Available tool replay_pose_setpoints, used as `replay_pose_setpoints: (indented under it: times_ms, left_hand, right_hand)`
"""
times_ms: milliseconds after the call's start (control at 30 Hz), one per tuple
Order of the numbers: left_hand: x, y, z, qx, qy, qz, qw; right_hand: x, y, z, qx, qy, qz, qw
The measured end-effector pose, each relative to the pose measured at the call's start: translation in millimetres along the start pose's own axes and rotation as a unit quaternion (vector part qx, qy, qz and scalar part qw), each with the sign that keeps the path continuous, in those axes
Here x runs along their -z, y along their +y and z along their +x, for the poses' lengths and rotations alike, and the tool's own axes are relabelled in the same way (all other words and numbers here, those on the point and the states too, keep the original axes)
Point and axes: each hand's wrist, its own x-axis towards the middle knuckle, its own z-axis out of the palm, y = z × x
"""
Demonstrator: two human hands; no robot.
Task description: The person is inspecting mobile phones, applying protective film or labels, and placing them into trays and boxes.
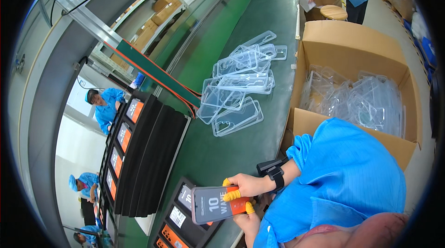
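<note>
A heap of clear phone cases point(241, 81) lies on the green belt point(273, 16) at centre. At three o'clock an open cardboard box point(352, 44) holds more clear cases point(357, 99). At nine o'clock stands a row of black trays point(148, 150).

A long green conveyor belt point(250, 20) runs toward twelve o'clock; shelving with cardboard boxes point(160, 11) stands at eleven, a round wooden stool point(333, 12) at one.

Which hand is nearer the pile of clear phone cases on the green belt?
Right. The right hand grips the upper edge of the held packaged case, nearer the pile; the left hand is below, farther off.
</note>
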Motion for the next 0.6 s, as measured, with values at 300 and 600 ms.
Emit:
replay_pose_setpoints:
  times_ms: [300, 600]
  left_hand:
    - [39.4, 11.5, -7.6, 0.071, 0.040, -0.218, 0.972]
    - [172.3, -47.1, 13.6, 0.147, 0.195, -0.145, 0.959]
  right_hand:
    - [6.5, -5.6, 7.5, 0.116, 0.004, -0.162, 0.980]
    - [44.1, 0.5, 7.1, 0.115, 0.085, -0.272, 0.952]
